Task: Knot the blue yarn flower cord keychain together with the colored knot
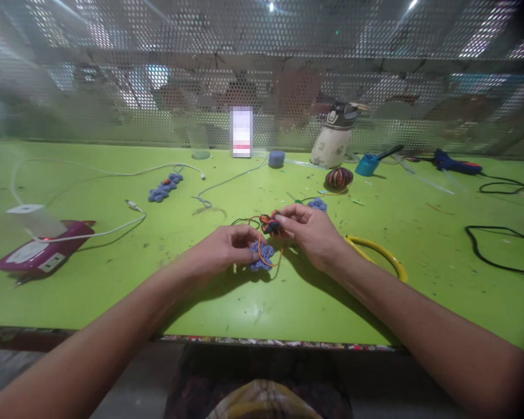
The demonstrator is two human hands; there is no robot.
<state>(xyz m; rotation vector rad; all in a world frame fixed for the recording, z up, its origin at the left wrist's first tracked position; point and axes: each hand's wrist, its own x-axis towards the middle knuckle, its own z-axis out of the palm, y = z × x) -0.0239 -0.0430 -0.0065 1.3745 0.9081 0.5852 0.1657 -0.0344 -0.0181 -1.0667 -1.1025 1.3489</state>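
Note:
Between the fingertips of my left hand (pixel 227 250) is a purple crocheted flower (pixel 263 256), held just above the green table (pixel 227 308). My right hand (pixel 312 233) pinches a small dark and orange knotted yarn piece (pixel 271 223), slightly above and to the right of the flower. A loop of orange yarn (pixel 280 256) hangs from the dark piece across the flower. Another purple flower (pixel 318 204) lies just behind my right hand. A striped dark and orange yarn ball (pixel 339 178) rests farther back.
Left: a magenta power strip (pixel 65 238), white cable and purple flower strip (pixel 166 187). Back: a phone (pixel 241 132), purple yarn roll (pixel 276 159), clear cup (pixel 199 144) and bottle (pixel 332 139). Right: a yellow ring (pixel 390 256), blue pot (pixel 367 165), glue gun (pixel 456 163) and black cord.

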